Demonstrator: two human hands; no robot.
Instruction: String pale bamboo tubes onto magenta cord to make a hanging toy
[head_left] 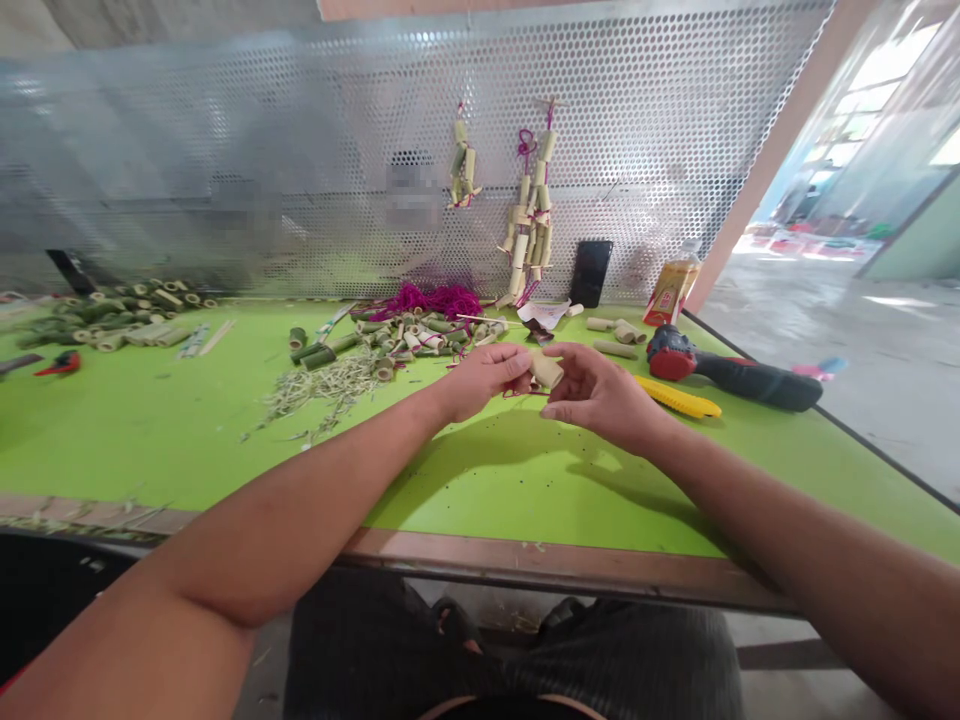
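Observation:
In the head view, a short pale bamboo tube (pixel 547 371) is held above the table, its cut end tilted down to the right. My left hand (pixel 489 380) pinches its left end between thumb and fingers. My right hand (pixel 598 392) curves around the other side, index finger near the tube's top and thumb held apart below. Whether its curled fingers touch the tube I cannot tell. Just behind and beneath the hands, a thin magenta cord (pixel 517 393) is partly hidden.
A pile of cut bamboo pieces (pixel 427 335), magenta cord (pixel 435 300) and shavings (pixel 326 385) lie left of centre. A yellow utility knife (pixel 679 398), power tool (pixel 739 375) and drink carton (pixel 673 290) are right. Strung bamboo figures (pixel 536 200) hang on perforated metal (pixel 337 150).

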